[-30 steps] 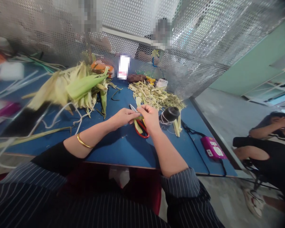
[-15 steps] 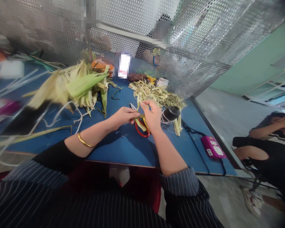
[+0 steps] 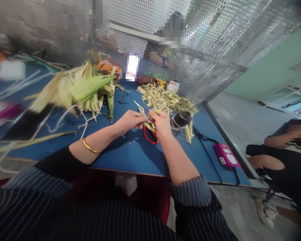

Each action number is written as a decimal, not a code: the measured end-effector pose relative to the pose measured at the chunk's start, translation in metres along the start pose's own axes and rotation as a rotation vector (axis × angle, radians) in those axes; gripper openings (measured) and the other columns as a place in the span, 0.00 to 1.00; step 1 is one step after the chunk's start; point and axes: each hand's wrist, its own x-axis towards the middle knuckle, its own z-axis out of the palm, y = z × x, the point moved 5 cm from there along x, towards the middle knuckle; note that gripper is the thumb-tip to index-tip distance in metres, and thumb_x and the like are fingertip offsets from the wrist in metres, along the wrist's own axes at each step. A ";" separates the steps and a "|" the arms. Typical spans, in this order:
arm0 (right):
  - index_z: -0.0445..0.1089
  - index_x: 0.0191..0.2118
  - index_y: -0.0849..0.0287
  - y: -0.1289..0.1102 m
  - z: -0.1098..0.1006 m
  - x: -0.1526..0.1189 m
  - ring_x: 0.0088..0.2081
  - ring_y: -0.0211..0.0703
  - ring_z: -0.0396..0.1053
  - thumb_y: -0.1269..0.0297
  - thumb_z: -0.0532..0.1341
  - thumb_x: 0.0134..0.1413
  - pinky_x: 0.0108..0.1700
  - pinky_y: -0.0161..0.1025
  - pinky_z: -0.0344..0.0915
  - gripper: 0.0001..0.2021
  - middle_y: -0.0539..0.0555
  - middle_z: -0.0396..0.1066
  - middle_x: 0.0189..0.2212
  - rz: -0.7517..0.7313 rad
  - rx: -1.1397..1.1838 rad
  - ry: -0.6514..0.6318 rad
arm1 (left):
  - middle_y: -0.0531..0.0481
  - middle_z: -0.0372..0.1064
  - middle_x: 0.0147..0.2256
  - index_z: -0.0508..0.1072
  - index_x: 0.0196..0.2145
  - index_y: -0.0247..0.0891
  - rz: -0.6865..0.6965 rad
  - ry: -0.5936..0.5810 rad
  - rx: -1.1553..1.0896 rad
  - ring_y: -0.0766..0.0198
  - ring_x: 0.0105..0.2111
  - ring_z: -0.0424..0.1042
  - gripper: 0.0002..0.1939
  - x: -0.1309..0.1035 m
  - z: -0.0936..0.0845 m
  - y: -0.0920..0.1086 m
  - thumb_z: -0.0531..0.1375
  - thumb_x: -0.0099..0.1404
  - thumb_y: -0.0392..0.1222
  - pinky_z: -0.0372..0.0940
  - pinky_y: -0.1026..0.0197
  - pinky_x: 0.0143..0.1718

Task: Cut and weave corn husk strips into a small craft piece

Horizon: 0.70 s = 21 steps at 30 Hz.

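Fingers pinched, my left hand (image 3: 133, 121) holds one end of a narrow green husk strip (image 3: 149, 127). My right hand (image 3: 161, 123) grips the same strip from the other side, its fingers closed near my left fingertips. Beneath both hands, red-handled scissors (image 3: 151, 138) lie on the blue table, their blades partly hidden. A black spool (image 3: 181, 119) wound with pale thread is just right of my right hand. Behind the hands spreads a pile of shredded husk (image 3: 163, 98). A bundle of corn husks (image 3: 87, 88) lies to the left.
A dark phone or tablet (image 3: 27, 124) with a white cable rests at the left. A magenta box (image 3: 226, 155) and black cords are at the right of the table (image 3: 130, 160). A lit phone (image 3: 132, 67) stands at the back, before a perforated screen. A person (image 3: 288, 157) sits at right.
My right hand's fingers have lowered and closed in around the strip. A pale strip end now sticks up between the hands. The view has shifted slightly.
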 end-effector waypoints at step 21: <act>0.61 0.21 0.58 -0.030 0.009 -0.017 0.20 0.33 0.57 0.52 0.59 0.54 0.28 0.34 0.52 0.18 0.45 0.61 0.14 -0.211 -0.666 -0.376 | 0.57 0.57 0.16 0.69 0.23 0.32 -0.076 0.068 -0.230 0.77 0.14 0.51 0.09 0.008 -0.016 -0.008 0.63 0.58 0.37 0.43 0.68 0.17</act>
